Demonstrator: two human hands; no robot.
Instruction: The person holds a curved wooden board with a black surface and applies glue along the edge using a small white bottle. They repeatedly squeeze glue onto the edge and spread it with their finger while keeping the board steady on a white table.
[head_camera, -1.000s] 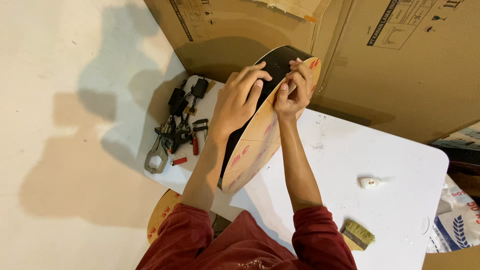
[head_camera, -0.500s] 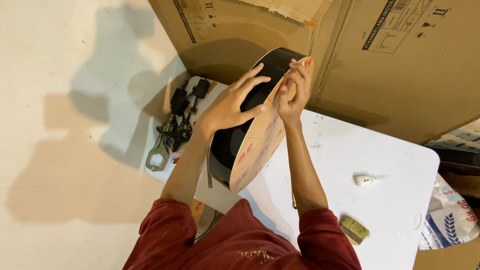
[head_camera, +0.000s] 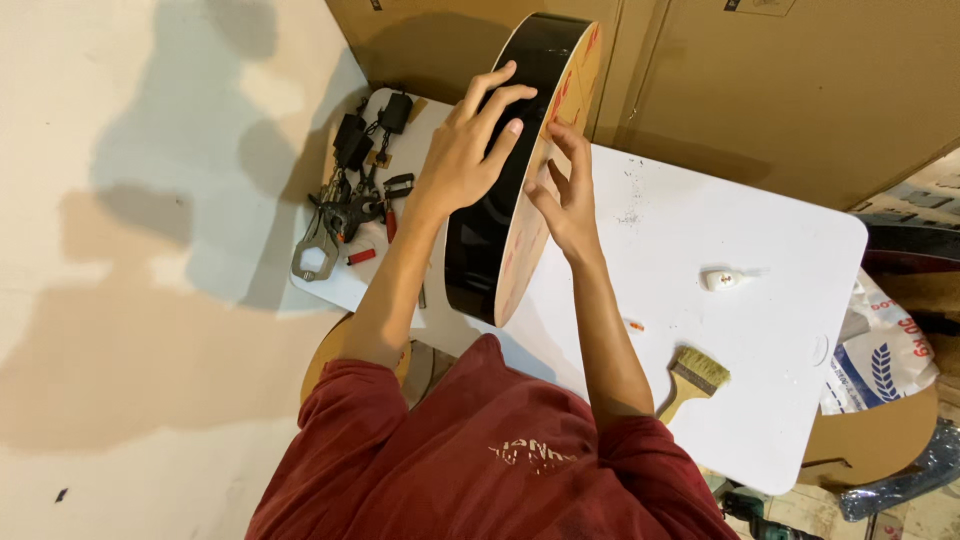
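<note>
**A Round Drum Shape Is Held Up On The White Table**

A big round body (head_camera: 480, 240), black and shiny on its side and pale wood on its flat face, is stood on its edge at the near side of the white table (head_camera: 700, 180). It is tipped up so its top reaches toward the brown cardboard boxes (head_camera: 760, 90) behind.

The left hand (head_camera: 465, 160) is laid flat on the black side, with the fingers spread out and stretched long. Nothing is gripped by it; the body is only pressed and steadied. The right hand (head_camera: 565, 205) is put against the wooden face, with the fingers partly bent and the tips touching the rim.

A pile of metal clamps and tools (head_camera: 345, 205) is seen at the left end of the table. A small white thing (head_camera: 722, 280) is lying well apart on the right. A paint brush (head_camera: 690, 378) is set near the front edge.
</note>
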